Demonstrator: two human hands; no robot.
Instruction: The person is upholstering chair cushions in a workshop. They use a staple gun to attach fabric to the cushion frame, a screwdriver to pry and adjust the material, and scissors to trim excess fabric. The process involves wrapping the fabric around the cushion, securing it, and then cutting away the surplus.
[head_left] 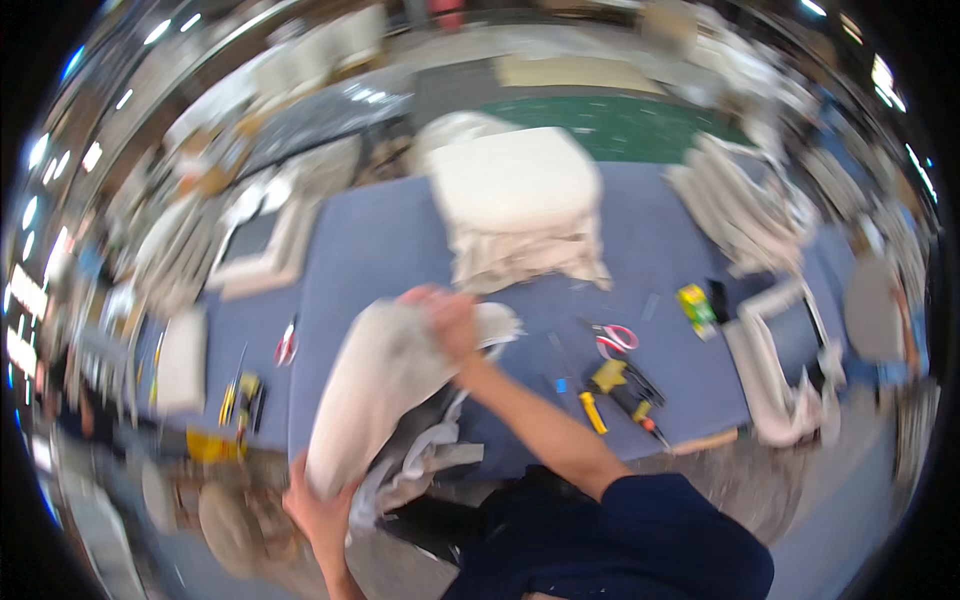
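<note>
A cream upholstered cushion (370,375) is tilted over the front edge of the blue-covered table. Its dark underside and loose white fabric strips (415,465) show on the side toward my body. At its lower left corner, my left hand (322,505) grips the edge with the fingers wrapped around it. My right hand (445,322), smeared by motion, is closed over the upper edge, where a flap of cloth sticks out. Behind the cushion stands a stack of cream covers (520,190) with folded fabric beneath.
On the table (650,220), red-handled scissors (615,340), a yellow-and-black power tool (625,390) and a yellow cutter (593,412) lie to the right. More scissors (287,345) and hand tools (240,400) are at left. Fabric-covered frames (785,360) rest at the right edge.
</note>
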